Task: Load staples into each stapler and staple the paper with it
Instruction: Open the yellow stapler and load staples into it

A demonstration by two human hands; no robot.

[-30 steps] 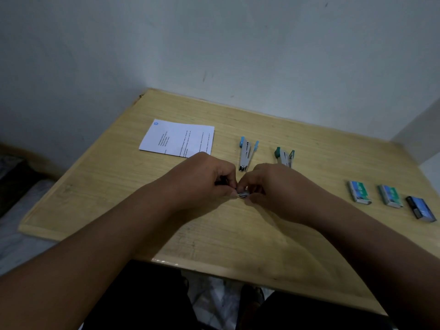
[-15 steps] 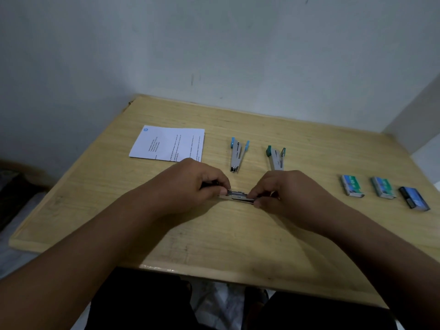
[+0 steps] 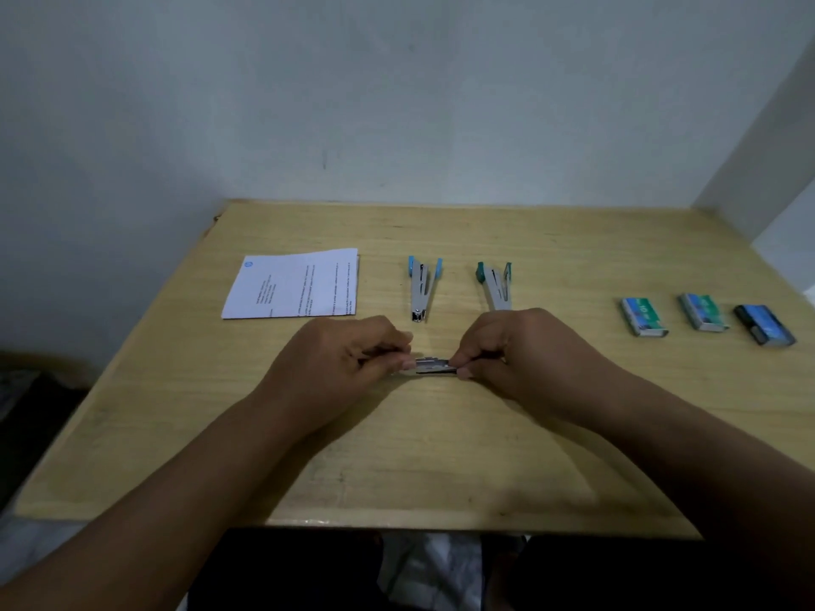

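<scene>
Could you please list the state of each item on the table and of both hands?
Held stapler: gripped at both ends.
Left hand: shut on it.
Right hand: shut on it.
Blue stapler: open, lying untouched.
Green stapler: open, lying untouched.
Paper: flat, untouched.
Three staple boxes: lying apart, untouched.

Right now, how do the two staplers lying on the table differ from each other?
The light-blue stapler sits nearer the paper, fully in view; the teal stapler lies further right, its near tip hidden behind the right hand. Their end caps differ in colour. Both lie splayed open, untouched.
</scene>
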